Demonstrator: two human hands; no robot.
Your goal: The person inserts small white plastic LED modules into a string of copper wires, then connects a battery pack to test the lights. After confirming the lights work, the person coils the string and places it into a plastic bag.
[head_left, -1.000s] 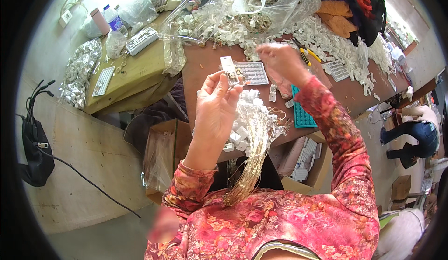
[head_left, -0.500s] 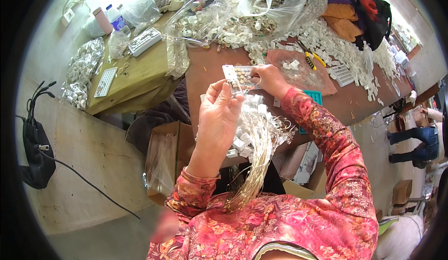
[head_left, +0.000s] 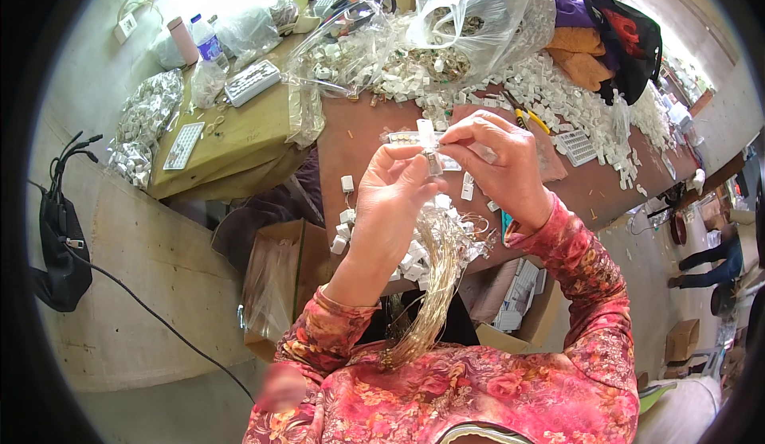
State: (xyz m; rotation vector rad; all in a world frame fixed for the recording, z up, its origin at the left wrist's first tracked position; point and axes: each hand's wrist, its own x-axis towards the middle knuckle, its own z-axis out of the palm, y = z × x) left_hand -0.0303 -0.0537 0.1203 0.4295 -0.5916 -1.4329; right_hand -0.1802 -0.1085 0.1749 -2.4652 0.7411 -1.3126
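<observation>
Above the brown table, my left hand (head_left: 390, 205) pinches a small white plastic case (head_left: 426, 133) with a clear lower part between thumb and fingers. My right hand (head_left: 502, 161) meets it from the other side, thumb and forefinger closed at the case's edge; anything tiny between those fingertips is hidden. Behind the hands lies a pale tray (head_left: 401, 137), partly covered. Under them sits a pile of white cases (head_left: 416, 259), from which a bundle of thin golden wires (head_left: 440, 277) hangs over the table edge toward my lap. One loose white piece (head_left: 468, 186) lies by my right hand.
White cases (head_left: 550, 78) heap across the back of the table, beneath a clear plastic bag (head_left: 478, 18). Yellow-handled pliers (head_left: 532, 121) and a white gridded tray (head_left: 575, 148) lie right. A green-covered table (head_left: 239, 137) stands left. Below are cardboard boxes (head_left: 275, 281).
My right hand has left the tray and come up to the white case in my left hand. The left hand has shifted slightly right; the case now stands between both hands.
</observation>
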